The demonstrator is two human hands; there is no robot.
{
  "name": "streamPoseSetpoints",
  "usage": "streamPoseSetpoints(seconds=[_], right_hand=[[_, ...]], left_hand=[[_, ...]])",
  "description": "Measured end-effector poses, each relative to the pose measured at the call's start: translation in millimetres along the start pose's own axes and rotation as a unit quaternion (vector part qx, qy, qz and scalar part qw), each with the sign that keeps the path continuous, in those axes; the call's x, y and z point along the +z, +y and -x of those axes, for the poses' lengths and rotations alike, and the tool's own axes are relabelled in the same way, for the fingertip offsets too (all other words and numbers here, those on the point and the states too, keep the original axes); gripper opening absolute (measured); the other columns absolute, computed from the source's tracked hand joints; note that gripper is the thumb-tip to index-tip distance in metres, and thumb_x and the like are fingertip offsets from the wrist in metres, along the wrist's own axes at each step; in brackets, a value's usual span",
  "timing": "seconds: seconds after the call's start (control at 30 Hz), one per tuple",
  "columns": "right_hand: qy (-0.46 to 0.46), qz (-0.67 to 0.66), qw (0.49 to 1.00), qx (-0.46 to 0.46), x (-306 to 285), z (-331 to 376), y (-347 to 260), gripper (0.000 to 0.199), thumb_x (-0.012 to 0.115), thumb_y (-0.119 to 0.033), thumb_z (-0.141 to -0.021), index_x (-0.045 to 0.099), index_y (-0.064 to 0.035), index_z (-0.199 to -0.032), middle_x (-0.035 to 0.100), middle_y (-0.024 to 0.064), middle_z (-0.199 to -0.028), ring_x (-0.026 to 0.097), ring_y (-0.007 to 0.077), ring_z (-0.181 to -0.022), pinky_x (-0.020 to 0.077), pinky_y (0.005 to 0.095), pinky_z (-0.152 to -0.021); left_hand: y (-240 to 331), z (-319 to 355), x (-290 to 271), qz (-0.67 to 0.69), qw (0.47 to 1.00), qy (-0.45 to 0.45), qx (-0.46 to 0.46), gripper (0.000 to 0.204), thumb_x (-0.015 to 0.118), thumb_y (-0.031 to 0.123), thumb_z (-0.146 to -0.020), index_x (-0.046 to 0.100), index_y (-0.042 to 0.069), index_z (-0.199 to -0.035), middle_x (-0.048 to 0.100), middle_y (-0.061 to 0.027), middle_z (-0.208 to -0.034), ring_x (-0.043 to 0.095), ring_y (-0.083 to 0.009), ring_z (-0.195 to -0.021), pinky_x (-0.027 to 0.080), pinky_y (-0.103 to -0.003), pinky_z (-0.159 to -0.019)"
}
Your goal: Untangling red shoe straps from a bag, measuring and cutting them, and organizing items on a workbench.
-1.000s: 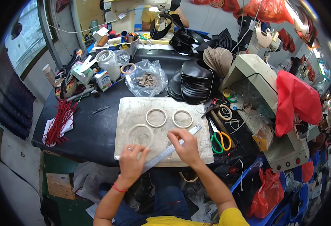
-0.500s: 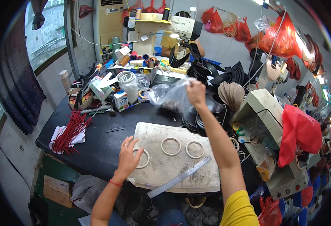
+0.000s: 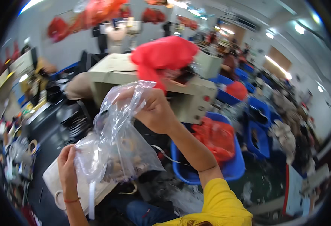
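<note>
Up top, the right hand (image 3: 152, 109) clenches a clear, crinkled plastic bag (image 3: 122, 148); lower, the left hand (image 3: 67, 164) pinches its edge.

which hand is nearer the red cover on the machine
Right: the right hand is just below the red cover in view; the left hand is farther, lower left.

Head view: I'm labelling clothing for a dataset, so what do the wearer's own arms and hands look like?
The left hand and right hand are ungloved. On the left is a thin red wristband; on the right, a short yellow sleeve leaves the forearm bare.
</note>
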State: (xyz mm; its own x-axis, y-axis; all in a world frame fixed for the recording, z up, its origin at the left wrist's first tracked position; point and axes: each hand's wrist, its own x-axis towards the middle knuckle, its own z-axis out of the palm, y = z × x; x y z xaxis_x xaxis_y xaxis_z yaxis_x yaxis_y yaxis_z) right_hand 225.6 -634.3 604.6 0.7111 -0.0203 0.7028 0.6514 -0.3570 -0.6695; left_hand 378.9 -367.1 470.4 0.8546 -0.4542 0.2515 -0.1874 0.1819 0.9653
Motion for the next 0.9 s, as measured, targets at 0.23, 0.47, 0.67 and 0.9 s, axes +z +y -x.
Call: streamPoseSetpoints(seconds=[0.23,0.47,0.67,0.9], right_hand=[[0.052,-0.121,0.982,0.134,-51,94,-40,0.031,0.070,-0.009,-0.078,0.058,0.0016,-0.105,0.064,0.0102,-0.100,0.061,0.0127,-0.087,0.0501,0.0295,-0.078],[-0.060,0.001,0.977,0.206,-5,93,-13,0.025,0.066,-0.016,-0.085,0.061,-0.0012,-0.104,0.060,-0.0005,-0.076,0.048,0.0050,-0.063,0.0408,0.0232,-0.056],[0.013,-0.136,0.973,0.184,40,74,7,0.016,0.061,-0.016,-0.087,0.061,-0.0015,-0.093,0.058,-0.0021,-0.070,0.047,0.0060,-0.057,0.0389,0.0238,-0.051],[-0.187,0.107,0.974,0.066,112,110,-1,0.022,0.064,-0.023,-0.081,0.055,-0.0024,-0.080,0.054,0.0129,-0.063,0.053,0.0318,-0.062,0.0420,0.0372,-0.064]], left_hand=[[78,37,160,0.050,0.987,-0.120,0.094,0.014,0.052,0.004,-0.091,0.059,0.000,-0.102,0.061,-0.0022,-0.087,0.054,-0.0070,-0.081,0.041,-0.019,-0.073],[76,56,139,0.058,0.981,-0.106,0.149,0.071,0.068,0.024,-0.081,0.033,-0.002,-0.136,0.049,-0.0174,-0.125,0.047,-0.0225,-0.116,0.039,-0.033,-0.096],[-6,102,73,-0.116,0.947,-0.291,0.074,0.098,0.079,0.042,-0.066,0.029,-0.004,-0.137,0.043,-0.0168,-0.134,0.044,-0.0296,-0.122,0.041,-0.043,-0.096],[-30,124,67,0.063,0.977,-0.161,-0.127,0.058,0.064,0.033,-0.083,0.046,-0.004,-0.124,0.055,-0.0140,-0.118,0.056,-0.0240,-0.107,0.048,-0.037,-0.087]])
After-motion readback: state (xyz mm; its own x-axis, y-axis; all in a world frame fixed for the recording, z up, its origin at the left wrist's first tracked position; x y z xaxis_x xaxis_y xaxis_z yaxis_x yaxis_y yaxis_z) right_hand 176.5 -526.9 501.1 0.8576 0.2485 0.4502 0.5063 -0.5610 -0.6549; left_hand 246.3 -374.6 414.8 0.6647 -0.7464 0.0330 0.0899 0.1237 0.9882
